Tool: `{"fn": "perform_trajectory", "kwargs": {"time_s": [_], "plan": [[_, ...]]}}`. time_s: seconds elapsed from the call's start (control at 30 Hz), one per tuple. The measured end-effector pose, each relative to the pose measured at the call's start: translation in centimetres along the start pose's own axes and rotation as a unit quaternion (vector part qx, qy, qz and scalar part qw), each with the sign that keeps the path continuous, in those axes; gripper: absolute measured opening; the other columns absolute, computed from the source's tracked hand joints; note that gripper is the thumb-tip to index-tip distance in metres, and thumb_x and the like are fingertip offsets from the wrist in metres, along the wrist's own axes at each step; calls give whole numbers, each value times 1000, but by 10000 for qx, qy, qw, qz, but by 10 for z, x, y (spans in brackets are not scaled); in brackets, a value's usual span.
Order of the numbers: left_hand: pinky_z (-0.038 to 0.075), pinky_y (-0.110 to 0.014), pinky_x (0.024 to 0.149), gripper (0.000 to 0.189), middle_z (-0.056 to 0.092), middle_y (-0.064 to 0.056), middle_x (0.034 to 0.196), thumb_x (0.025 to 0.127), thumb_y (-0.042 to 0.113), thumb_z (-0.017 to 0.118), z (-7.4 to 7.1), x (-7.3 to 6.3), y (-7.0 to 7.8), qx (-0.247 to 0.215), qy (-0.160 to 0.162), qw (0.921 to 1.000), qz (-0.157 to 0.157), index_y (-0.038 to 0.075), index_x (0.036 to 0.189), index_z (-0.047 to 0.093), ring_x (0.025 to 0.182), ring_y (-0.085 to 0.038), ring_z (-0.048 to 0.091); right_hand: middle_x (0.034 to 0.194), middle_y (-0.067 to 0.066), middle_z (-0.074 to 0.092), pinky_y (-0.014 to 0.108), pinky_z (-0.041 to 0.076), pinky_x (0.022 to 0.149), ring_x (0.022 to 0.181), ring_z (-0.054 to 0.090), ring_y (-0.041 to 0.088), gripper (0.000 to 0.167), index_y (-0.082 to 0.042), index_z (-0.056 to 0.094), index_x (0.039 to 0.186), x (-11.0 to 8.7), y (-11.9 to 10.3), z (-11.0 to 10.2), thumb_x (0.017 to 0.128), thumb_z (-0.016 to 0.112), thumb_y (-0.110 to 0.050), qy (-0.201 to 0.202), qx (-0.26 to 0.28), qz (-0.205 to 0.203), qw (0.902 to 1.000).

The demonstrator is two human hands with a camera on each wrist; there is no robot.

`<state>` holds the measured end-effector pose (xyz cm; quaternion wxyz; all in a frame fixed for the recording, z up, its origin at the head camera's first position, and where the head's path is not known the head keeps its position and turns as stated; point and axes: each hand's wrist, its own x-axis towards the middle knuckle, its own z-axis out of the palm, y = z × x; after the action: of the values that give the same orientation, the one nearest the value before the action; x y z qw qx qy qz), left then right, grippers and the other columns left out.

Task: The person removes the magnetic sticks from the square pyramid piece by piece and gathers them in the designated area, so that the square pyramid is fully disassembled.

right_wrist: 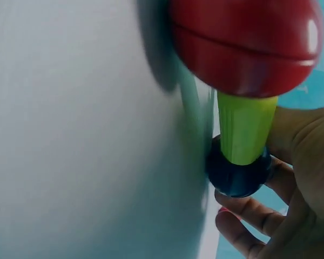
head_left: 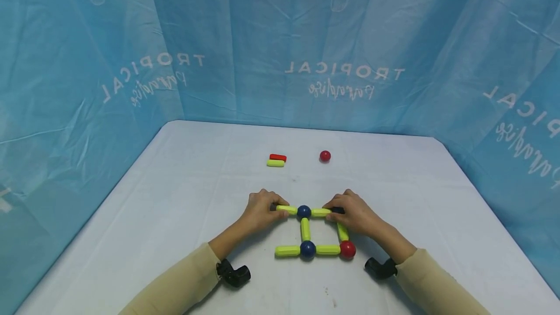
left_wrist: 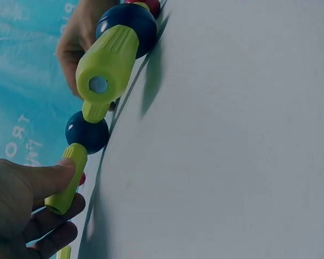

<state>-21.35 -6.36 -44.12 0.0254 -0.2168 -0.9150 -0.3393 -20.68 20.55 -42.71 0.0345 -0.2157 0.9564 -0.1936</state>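
Note:
A frame of yellow-green magnetic sticks and balls lies on the table. My left hand [head_left: 261,210] pinches the far-left yellow-green stick [left_wrist: 67,183] between thumb and fingers; its inner end meets a blue ball [head_left: 304,212]. At the far-right corner, my right hand [head_left: 356,213] grips another blue ball [right_wrist: 237,175], mostly hidden by fingers in the head view. From that corner a stick [right_wrist: 245,127] runs to the near red ball [head_left: 347,250]. The near blue ball [head_left: 308,250] joins several sticks, one [head_left: 287,251] pointing left with a free end.
Beyond the frame lie a red stick [head_left: 278,157] and a yellow-green stick [head_left: 275,163], side by side. A loose red ball [head_left: 325,156] sits to their right. Blue printed curtains [head_left: 280,38] surround the white table [head_left: 197,159] at the back and sides.

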Motion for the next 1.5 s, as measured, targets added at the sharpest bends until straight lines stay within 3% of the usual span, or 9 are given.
{"fn": "perform_trajectory", "kwargs": {"time_s": [0.33, 0.63, 0.77, 1.07, 1.3, 1.5], "plan": [[33, -41, 87, 17, 72, 4, 92, 80, 26, 75, 10, -1, 5, 67, -31, 9998, 161, 18, 95, 74, 83, -11, 51, 112, -4, 70, 29, 39, 76, 96, 48, 15, 40, -19, 67, 117, 4, -25, -5, 81, 73, -35, 61, 321, -67, 9994], [33, -40, 87, 18, 72, 3, 92, 80, 27, 74, 14, -2, 9, 50, -59, 9998, 176, 17, 96, 74, 85, -11, 51, 100, -9, 71, 27, 34, 72, 86, 46, 10, 35, -25, 69, 115, 9, -32, 12, 82, 71, -34, -57, 328, 185, 9993], [33, -40, 87, 19, 72, 3, 92, 80, 28, 74, 13, -3, 8, 175, -11, 9996, 223, 18, 96, 74, 85, -12, 52, 94, -13, 69, 27, 34, 72, 84, 45, 8, 32, -26, 69, 114, 8, -33, 13, 83, 70, -34, -20, 309, 176, 9994], [33, -40, 86, 17, 71, 4, 91, 80, 28, 74, 5, -9, 3, 219, 44, 9995, 216, 18, 94, 74, 86, -12, 52, 97, -12, 70, 27, 33, 73, 81, 43, 7, 31, -25, 69, 114, 11, -39, 14, 84, 69, -34, -36, 228, 39, 9997], [34, -44, 89, 18, 70, 3, 89, 77, 25, 77, -16, -8, -22, 6, 711, 9967, -392, 18, 93, 75, 85, -14, 52, 93, -10, 67, 26, 36, 71, 84, 45, 10, 33, -26, 70, 113, 9, -33, 11, 81, 72, -35, 139, 193, 539, 9983], [33, -44, 88, 24, 65, -3, 94, 79, 26, 75, -20, 11, -36, -103, 993, 9926, -688, 15, 101, 73, 92, -21, 51, 94, -10, 68, 26, 35, 72, 85, 45, 10, 34, -25, 70, 114, 8, -28, 13, 81, 72, -34, 181, 320, 484, 9982]]}}
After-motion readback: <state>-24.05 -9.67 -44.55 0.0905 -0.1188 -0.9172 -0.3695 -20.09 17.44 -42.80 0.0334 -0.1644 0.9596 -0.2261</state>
